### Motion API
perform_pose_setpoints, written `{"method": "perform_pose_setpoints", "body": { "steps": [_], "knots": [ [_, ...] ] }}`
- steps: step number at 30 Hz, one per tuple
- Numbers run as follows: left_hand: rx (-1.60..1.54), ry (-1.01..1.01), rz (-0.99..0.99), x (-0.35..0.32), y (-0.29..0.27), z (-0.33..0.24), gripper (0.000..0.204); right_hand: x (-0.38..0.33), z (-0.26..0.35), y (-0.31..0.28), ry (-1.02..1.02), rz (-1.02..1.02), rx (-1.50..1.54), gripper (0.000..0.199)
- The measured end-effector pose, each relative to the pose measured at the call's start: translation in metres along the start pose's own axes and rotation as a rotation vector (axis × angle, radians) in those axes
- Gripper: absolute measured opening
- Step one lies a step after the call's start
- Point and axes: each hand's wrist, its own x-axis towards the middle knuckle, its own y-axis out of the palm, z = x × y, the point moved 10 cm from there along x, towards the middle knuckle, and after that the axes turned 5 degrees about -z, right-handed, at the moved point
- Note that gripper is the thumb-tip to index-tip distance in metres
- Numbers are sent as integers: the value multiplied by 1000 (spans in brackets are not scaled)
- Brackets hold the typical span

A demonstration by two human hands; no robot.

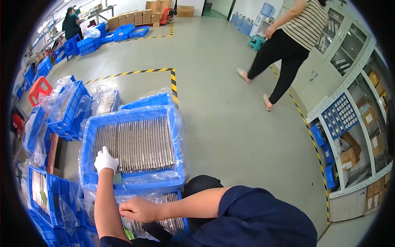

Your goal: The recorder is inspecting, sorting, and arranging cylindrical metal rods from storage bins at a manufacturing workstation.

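My left hand point(106, 161), in a white glove, rests at the near left end of a packed row of thin silvery metal strips point(135, 144). Its fingers are partly stretched out over them, and I see nothing gripped. The strips stand close together in a blue crate point(180, 152) lined with clear plastic film. Nearer to me, my bare right hand point(142, 209) is closed with curled fingers above a second blue crate point(187, 224) of similar strips. Whatever it may hold is hidden.
Stacked blue crates point(68, 119) with plastic film and a red stool point(40, 89) stand at left. A person in a striped top point(303, 24) walks at the right; another person point(71, 25) is far left. Shelving point(362, 123) lines the right side. Striped tape point(173, 80) marks the floor.
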Motion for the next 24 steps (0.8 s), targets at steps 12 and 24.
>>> {"method": "perform_pose_setpoints", "body": {
  "steps": [12, 24],
  "knots": [
    [-174, -70, -52, 5, -9, 11, 42, 5, -2, 1, -70, -48, -42, 17],
    [-35, -92, -71, 22, 11, 18, 20, 6, 3, -2, 39, 34, 62, 16]
  ]
}}
